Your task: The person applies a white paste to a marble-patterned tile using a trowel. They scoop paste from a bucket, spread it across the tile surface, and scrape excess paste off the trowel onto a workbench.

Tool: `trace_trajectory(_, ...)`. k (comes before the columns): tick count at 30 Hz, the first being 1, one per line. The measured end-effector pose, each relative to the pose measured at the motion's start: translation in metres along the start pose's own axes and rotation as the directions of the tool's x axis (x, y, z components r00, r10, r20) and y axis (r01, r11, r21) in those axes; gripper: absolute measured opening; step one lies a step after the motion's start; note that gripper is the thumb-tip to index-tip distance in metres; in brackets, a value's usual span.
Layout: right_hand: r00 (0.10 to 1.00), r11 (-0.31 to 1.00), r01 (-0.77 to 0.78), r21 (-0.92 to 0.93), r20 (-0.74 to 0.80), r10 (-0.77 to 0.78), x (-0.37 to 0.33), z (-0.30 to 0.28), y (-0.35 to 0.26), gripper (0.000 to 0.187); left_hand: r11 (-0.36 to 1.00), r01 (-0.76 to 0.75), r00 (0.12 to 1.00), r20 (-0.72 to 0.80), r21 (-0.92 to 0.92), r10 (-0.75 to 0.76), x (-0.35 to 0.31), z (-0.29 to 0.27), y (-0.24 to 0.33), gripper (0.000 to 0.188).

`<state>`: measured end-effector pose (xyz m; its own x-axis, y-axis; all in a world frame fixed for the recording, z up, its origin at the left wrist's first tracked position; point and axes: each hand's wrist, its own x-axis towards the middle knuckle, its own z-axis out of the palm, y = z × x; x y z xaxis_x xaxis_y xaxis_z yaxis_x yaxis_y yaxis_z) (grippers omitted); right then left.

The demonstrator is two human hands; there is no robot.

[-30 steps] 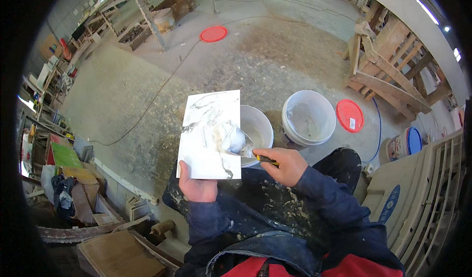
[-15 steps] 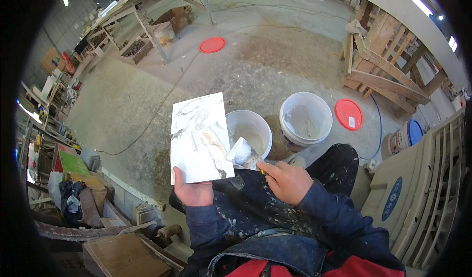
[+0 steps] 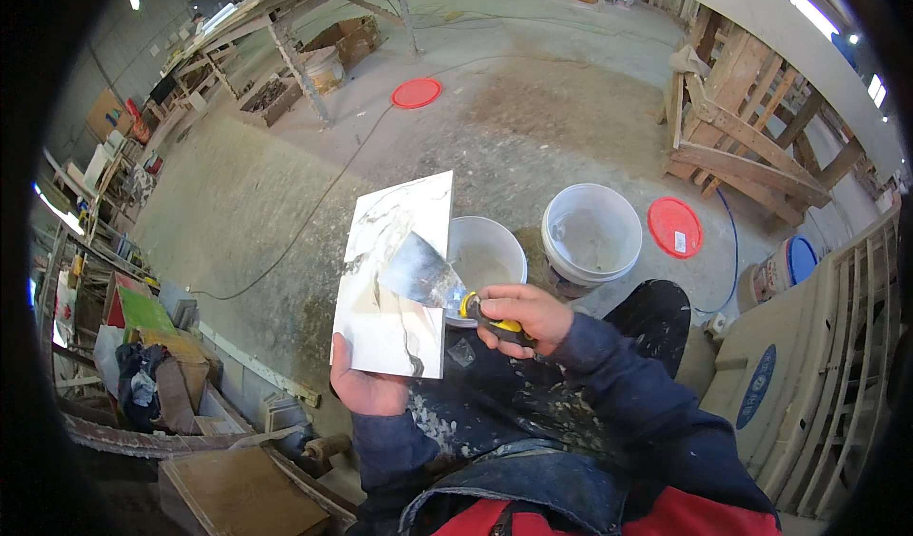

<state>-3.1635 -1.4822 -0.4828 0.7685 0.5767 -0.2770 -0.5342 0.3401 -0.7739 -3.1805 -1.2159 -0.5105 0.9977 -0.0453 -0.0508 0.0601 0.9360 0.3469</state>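
Setting: dusty concrete floor (image 3: 285, 213) of a workshop, with a workbench at the upper left of the frame and timber frames at the upper right.
Lower left: cluttered boxes and a green sheet (image 3: 145, 310) along the frame's edge.
Left hand (image 3: 366, 384): lower centre, fingers clamped under the bottom edge of the tile (image 3: 395, 279), palm behind it.
Tile look: white rectangle with grey and dark marble-like veining, held upright and tilted a little; smears of pale paste on its face.
Right hand (image 3: 518, 312): just right of the tile, fingers closed on the yellow-and-black handle of a putty knife (image 3: 428, 277), whose wide blade lies against the tile's face.
Centre right: two white buckets (image 3: 590, 241) on the floor beyond the hands, a red lid (image 3: 674, 227) beside them.
Risk: held only at its lower edge, the tile could tip or slip if the blade presses hard; paste may drop onto the trousers (image 3: 571, 412) below.
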Motion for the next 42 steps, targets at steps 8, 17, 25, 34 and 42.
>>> trace_trajectory(8, 0.987, 0.988, -0.155, -0.018, -0.044, 0.154, -0.031, -0.004, 0.056, 0.039, 0.992, -0.117, 0.990, -0.074, 0.052, 0.120, -0.003, 0.000, 0.003, 0.057)
trace_trajectory(17, 0.898, 0.973, -0.210, -0.092, -0.413, 0.155, -0.065, -0.013, 0.095, 0.044, 0.992, -0.124, 0.981, 0.151, -0.007, 0.124, 0.010, 0.019, 0.029, 0.057)
trace_trajectory(25, 0.919, 0.859, 0.125, -0.496, -0.268, -0.289, -0.068, 0.054, 0.053, 0.048, 0.971, -0.222, 0.974, -0.035, 0.088, 0.226, -0.002, 0.012, 0.017, 0.056)
trace_trajectory(34, 0.883, 0.726, 0.014, -0.688, -0.332, -0.332, -0.039, 0.011, -0.027, 0.039, 0.956, -0.160, 0.978, -0.093, 0.244, 0.188, -0.019, -0.014, 0.024, 0.054)
trace_trajectory(42, 0.859, 0.533, 0.095, -0.841, -0.202, -0.470, -0.049, 0.046, 0.044, 0.032, 0.764, -0.414, 0.891, 0.051, 0.495, 0.451, -0.023, -0.005, -0.003, 0.053)
